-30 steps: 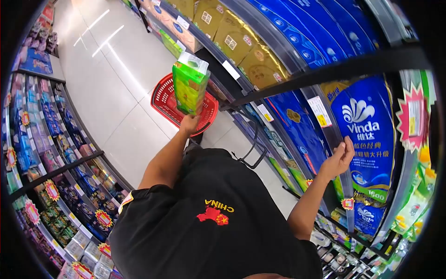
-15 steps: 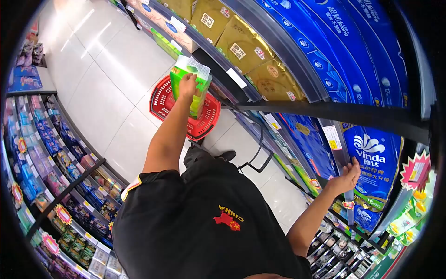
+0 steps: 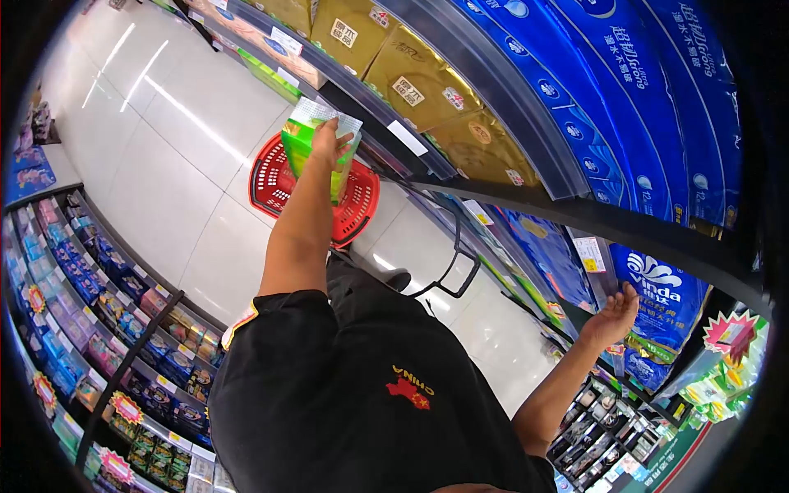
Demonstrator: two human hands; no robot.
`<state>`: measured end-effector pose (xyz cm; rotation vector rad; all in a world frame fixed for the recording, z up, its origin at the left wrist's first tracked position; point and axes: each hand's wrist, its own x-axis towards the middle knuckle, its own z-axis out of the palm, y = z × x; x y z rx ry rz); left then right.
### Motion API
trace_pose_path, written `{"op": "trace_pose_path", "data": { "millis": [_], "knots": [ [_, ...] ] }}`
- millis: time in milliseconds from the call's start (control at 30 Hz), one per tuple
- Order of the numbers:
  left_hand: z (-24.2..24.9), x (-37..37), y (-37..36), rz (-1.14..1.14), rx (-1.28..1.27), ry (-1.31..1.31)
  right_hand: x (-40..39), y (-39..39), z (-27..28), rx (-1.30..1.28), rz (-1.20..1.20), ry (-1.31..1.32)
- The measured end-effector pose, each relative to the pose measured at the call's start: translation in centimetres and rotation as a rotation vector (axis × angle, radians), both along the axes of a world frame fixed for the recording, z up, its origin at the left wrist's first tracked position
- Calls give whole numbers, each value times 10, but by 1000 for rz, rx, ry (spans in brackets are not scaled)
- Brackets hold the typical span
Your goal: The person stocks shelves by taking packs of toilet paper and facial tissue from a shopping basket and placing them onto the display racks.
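Observation:
My left hand (image 3: 330,141) grips the top end of a green-and-white soft tissue pack (image 3: 300,148). The pack hangs upright over a red shopping basket (image 3: 359,205) on the floor, and its lower part overlaps the basket in this view. To the right, my right hand (image 3: 612,319) has its fingers stretched out and slightly bent, palm turned up, with nothing in it. Its fingertips are right at the edge of a large blue Vinda paper pack (image 3: 662,300) on the shelf.
Gold packs (image 3: 403,86) and blue packs (image 3: 657,107) fill the shelf beside me. A black looped handle (image 3: 460,275) rises near the basket. Across the tiled floor (image 3: 189,140) stands a second shelf (image 3: 123,329) with small colourful packs. A pink starburst sign (image 3: 730,335) sticks out at right.
The left hand and the green pack have shifted slightly left and up with the basket in view. My right hand's fingers have turned a little off the Vinda pack's face. The view has tilted.

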<state>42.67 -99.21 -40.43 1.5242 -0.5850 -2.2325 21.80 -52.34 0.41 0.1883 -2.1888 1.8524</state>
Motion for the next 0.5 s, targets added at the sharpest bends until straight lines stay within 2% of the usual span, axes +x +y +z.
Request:
{"op": "trace_pose_path", "data": {
  "millis": [67, 167, 267, 300, 400, 433, 500],
  "knots": [
    [-7, 4, -1, -15, -39, -62, 0, -1, 0, 18, -8, 6],
    [-9, 23, 2, -124, 32, -48, 1, -3, 0, 63, -48, -2],
    [-17, 42, 28, -60, 95, 10, 3, -5, -1, 58, -18, 16],
    [-3, 45, 43, 5, 100, -42, -2, 5, -4, 29, 45, 30],
    [-14, 61, 77, 116, 140, -91, -4, 11, -8, 20, 70, 36],
    [-1, 62, 87, 154, 137, -122, -2, 11, -8, 22, 78, 34],
    [13, 77, 97, 89, 74, -132, -2, 14, -10, 19, 118, 46]
  ]
}}
